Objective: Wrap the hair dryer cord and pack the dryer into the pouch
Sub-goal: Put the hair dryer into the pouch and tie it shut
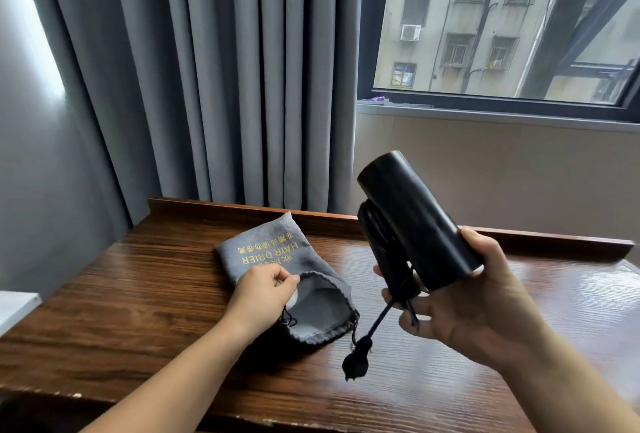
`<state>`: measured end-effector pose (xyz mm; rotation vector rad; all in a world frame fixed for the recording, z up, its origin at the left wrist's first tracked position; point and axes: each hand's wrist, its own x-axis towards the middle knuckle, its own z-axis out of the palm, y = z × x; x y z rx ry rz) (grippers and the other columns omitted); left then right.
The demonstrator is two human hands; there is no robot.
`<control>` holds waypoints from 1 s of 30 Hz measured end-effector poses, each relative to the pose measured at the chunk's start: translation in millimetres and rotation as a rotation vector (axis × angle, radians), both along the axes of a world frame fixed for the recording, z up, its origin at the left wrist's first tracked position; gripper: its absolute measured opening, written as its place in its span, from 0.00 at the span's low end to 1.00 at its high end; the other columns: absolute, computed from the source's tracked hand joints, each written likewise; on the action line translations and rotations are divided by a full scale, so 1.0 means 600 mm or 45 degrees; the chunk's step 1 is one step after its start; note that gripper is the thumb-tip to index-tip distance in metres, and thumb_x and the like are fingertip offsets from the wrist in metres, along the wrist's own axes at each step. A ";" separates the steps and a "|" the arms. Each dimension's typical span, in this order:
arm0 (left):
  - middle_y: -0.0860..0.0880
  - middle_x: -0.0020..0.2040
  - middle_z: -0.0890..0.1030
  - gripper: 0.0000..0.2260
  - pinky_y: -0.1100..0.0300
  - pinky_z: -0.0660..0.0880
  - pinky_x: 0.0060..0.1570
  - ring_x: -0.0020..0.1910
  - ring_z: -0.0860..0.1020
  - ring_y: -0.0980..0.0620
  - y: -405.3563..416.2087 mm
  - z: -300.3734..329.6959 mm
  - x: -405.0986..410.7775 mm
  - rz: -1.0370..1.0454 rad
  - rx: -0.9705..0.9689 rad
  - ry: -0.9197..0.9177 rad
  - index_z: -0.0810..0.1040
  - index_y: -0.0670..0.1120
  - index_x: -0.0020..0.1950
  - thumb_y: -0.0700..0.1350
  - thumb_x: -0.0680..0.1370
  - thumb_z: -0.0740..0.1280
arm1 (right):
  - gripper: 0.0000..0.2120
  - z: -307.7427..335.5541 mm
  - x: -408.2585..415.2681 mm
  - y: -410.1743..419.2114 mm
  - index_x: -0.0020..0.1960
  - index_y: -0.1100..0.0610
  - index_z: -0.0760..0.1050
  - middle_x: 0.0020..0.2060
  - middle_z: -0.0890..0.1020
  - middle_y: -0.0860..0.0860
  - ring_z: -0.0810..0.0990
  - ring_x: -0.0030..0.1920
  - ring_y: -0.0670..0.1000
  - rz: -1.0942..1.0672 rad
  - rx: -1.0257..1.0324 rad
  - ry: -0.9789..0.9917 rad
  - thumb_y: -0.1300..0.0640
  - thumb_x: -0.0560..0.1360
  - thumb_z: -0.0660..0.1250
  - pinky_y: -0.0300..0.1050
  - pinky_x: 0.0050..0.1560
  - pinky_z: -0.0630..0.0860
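- Fingers of the left hand (263, 289): pinched on the upper rim of the pouch (277, 259), thumb and forefinger lifting the edge so the mouth gapes toward the person.
- Fingers of the right hand (464, 297): curled around the hair dryer (415, 221), thumb over the rear end of the barrel, the rest closed under the folded handle.
- Hair dryer: held in the air, up and to the right of the left fingers, clear of the desk (138, 294).
- Cord (381, 315): seemingly bundled against the handle inside the right grip; a short tail hangs below the right fingers, ending in the plug (356, 360).
- Pouch: grey drawstring bag lying flat on the desk, lettered side up, nothing visible inside.
- Progress: wrapping appears done; the dangling plug may want tucking. Left: insert dryer, probably draw the string.
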<state>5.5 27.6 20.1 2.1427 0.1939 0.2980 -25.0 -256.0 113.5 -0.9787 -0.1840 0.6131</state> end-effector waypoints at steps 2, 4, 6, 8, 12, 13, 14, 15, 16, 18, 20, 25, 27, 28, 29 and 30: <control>0.56 0.19 0.71 0.12 0.61 0.64 0.29 0.21 0.66 0.60 -0.005 -0.002 -0.006 -0.061 0.010 0.037 0.79 0.47 0.34 0.49 0.76 0.71 | 0.34 0.004 0.002 0.015 0.70 0.56 0.72 0.64 0.74 0.64 0.73 0.54 0.64 -0.009 0.007 -0.058 0.36 0.73 0.58 0.55 0.48 0.67; 0.56 0.19 0.71 0.12 0.60 0.65 0.30 0.20 0.65 0.60 -0.010 -0.002 -0.012 -0.112 0.009 0.054 0.79 0.47 0.35 0.49 0.76 0.71 | 0.35 0.004 0.009 0.029 0.71 0.56 0.71 0.64 0.73 0.63 0.73 0.55 0.64 -0.033 0.013 -0.100 0.35 0.72 0.60 0.55 0.49 0.67; 0.56 0.19 0.71 0.12 0.60 0.64 0.29 0.20 0.65 0.60 -0.013 0.000 -0.018 -0.140 0.010 0.063 0.79 0.46 0.35 0.50 0.76 0.70 | 0.37 0.001 0.018 0.042 0.71 0.57 0.71 0.63 0.73 0.62 0.73 0.56 0.62 -0.069 0.020 -0.129 0.35 0.69 0.63 0.54 0.50 0.68; 0.56 0.19 0.71 0.11 0.61 0.64 0.29 0.20 0.66 0.60 -0.017 0.002 -0.024 -0.152 0.023 0.076 0.80 0.46 0.36 0.50 0.76 0.70 | 0.39 -0.004 0.024 0.053 0.71 0.57 0.71 0.62 0.74 0.61 0.73 0.56 0.62 -0.100 0.039 -0.153 0.35 0.67 0.66 0.53 0.49 0.69; 0.56 0.20 0.72 0.10 0.62 0.65 0.30 0.20 0.67 0.61 -0.026 0.012 -0.029 -0.165 -0.041 0.103 0.80 0.45 0.37 0.48 0.77 0.70 | 0.39 -0.031 0.024 0.067 0.68 0.57 0.73 0.58 0.76 0.59 0.72 0.56 0.61 -0.176 0.033 -0.220 0.34 0.65 0.68 0.52 0.49 0.70; 0.56 0.20 0.73 0.10 0.62 0.66 0.30 0.20 0.68 0.62 -0.028 0.015 -0.028 -0.152 -0.085 0.105 0.80 0.45 0.37 0.47 0.77 0.70 | 0.39 -0.043 0.021 0.069 0.68 0.56 0.74 0.57 0.76 0.59 0.72 0.56 0.60 -0.192 0.003 -0.246 0.34 0.64 0.70 0.52 0.49 0.69; 0.56 0.21 0.74 0.11 0.62 0.66 0.30 0.21 0.69 0.62 -0.029 0.018 -0.027 -0.129 -0.140 0.099 0.80 0.44 0.37 0.47 0.77 0.70 | 0.39 -0.056 0.017 0.071 0.67 0.54 0.74 0.58 0.78 0.59 0.73 0.56 0.59 -0.201 -0.041 -0.275 0.34 0.62 0.72 0.52 0.49 0.69; 0.56 0.23 0.75 0.11 0.62 0.67 0.31 0.23 0.69 0.62 -0.029 0.021 -0.024 -0.105 -0.198 0.093 0.80 0.43 0.37 0.46 0.77 0.69 | 0.39 -0.068 0.011 0.071 0.66 0.51 0.76 0.59 0.80 0.57 0.74 0.56 0.57 -0.208 -0.099 -0.306 0.33 0.60 0.74 0.52 0.51 0.70; 0.55 0.25 0.75 0.11 0.61 0.68 0.32 0.25 0.70 0.59 -0.027 0.024 -0.020 -0.081 -0.265 0.089 0.80 0.42 0.37 0.46 0.77 0.69 | 0.38 -0.079 0.006 0.070 0.64 0.48 0.77 0.59 0.81 0.55 0.76 0.57 0.55 -0.212 -0.164 -0.342 0.34 0.58 0.75 0.51 0.52 0.71; 0.54 0.26 0.74 0.12 0.60 0.67 0.33 0.27 0.70 0.56 -0.024 0.030 -0.012 -0.038 -0.354 0.094 0.80 0.43 0.36 0.47 0.77 0.70 | 0.33 -0.092 -0.004 0.064 0.64 0.43 0.77 0.61 0.82 0.52 0.80 0.59 0.52 -0.182 -0.319 -0.453 0.37 0.60 0.74 0.49 0.53 0.73; 0.53 0.26 0.75 0.11 0.60 0.67 0.33 0.28 0.71 0.54 -0.020 0.035 -0.006 -0.009 -0.388 0.095 0.80 0.45 0.35 0.46 0.77 0.70 | 0.31 -0.094 -0.010 0.055 0.69 0.43 0.72 0.63 0.80 0.51 0.79 0.62 0.55 -0.120 -0.471 -0.584 0.43 0.66 0.70 0.49 0.57 0.74; 0.47 0.35 0.83 0.08 0.63 0.74 0.36 0.34 0.79 0.55 -0.013 0.037 -0.002 -0.077 -0.477 0.006 0.83 0.43 0.43 0.43 0.79 0.67 | 0.32 -0.098 -0.008 0.034 0.71 0.44 0.69 0.66 0.78 0.46 0.77 0.65 0.48 0.076 -0.718 -0.631 0.44 0.67 0.69 0.40 0.60 0.72; 0.50 0.33 0.82 0.07 0.68 0.73 0.36 0.33 0.77 0.59 -0.009 0.032 -0.003 -0.128 -0.469 -0.059 0.82 0.44 0.42 0.42 0.79 0.68 | 0.31 -0.101 -0.004 0.031 0.69 0.41 0.72 0.64 0.80 0.44 0.78 0.63 0.46 0.106 -0.823 -0.600 0.43 0.65 0.70 0.37 0.56 0.73; 0.51 0.33 0.82 0.07 0.69 0.73 0.36 0.33 0.78 0.60 -0.007 0.030 -0.004 -0.146 -0.459 -0.090 0.82 0.45 0.42 0.42 0.79 0.68 | 0.31 -0.105 0.000 0.028 0.68 0.40 0.73 0.63 0.80 0.43 0.79 0.62 0.45 0.100 -0.857 -0.563 0.43 0.64 0.71 0.38 0.56 0.74; 0.51 0.34 0.83 0.07 0.69 0.74 0.38 0.35 0.78 0.59 -0.006 0.028 -0.005 -0.162 -0.447 -0.116 0.82 0.46 0.42 0.42 0.79 0.68 | 0.31 -0.108 0.004 0.027 0.67 0.40 0.73 0.62 0.81 0.42 0.79 0.61 0.45 0.094 -0.883 -0.529 0.43 0.64 0.71 0.40 0.59 0.74; 0.50 0.35 0.84 0.07 0.67 0.76 0.40 0.36 0.80 0.59 -0.004 0.027 -0.007 -0.174 -0.431 -0.135 0.82 0.46 0.42 0.42 0.79 0.69 | 0.32 -0.111 0.007 0.025 0.67 0.40 0.73 0.62 0.81 0.42 0.79 0.61 0.45 0.089 -0.916 -0.504 0.42 0.64 0.72 0.43 0.62 0.74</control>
